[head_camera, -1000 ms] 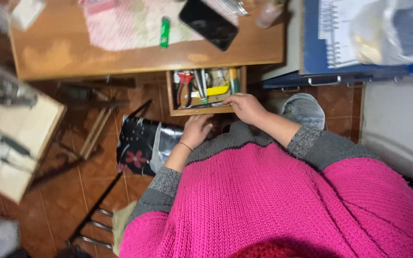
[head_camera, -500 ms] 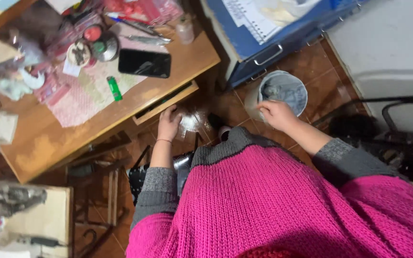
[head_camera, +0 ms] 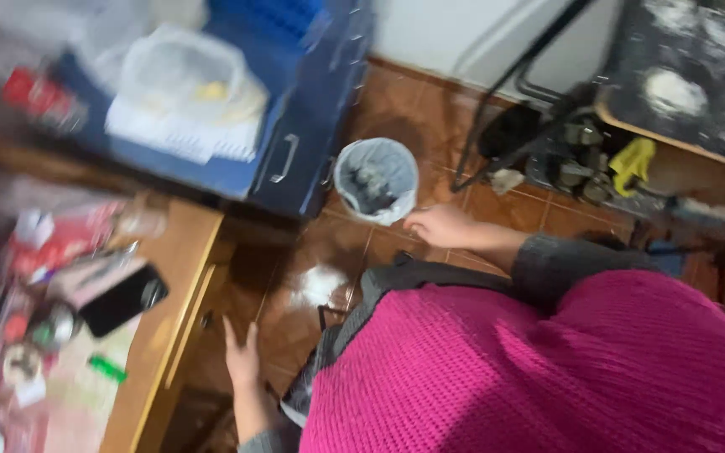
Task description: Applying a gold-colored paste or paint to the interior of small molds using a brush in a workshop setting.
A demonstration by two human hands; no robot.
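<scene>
My left hand (head_camera: 241,356) hangs low beside the front edge of the wooden desk (head_camera: 169,335), fingers spread and holding nothing. My right hand (head_camera: 442,226) reaches out over the tiled floor, just below a small round bin (head_camera: 375,180) lined with a pale bag and holding dark scraps. Its fingers lie flat and I see nothing in it. It is close to the bin's rim but apart from it. My pink knitted sweater with grey cuffs fills the lower right. The picture is blurred.
A black phone (head_camera: 123,299) and cluttered small items lie on the desk. A blue cabinet (head_camera: 312,126) carries a clear plastic bag (head_camera: 186,84) and papers. At right a dark speckled table (head_camera: 690,75) stands over tools, a yellow object (head_camera: 631,164) and black cables. A white patch (head_camera: 320,285) marks the floor.
The view has swung right, away from the desk. My left hand has dropped from the drawer front. My right hand has drawn back a little from the bin's rim.
</scene>
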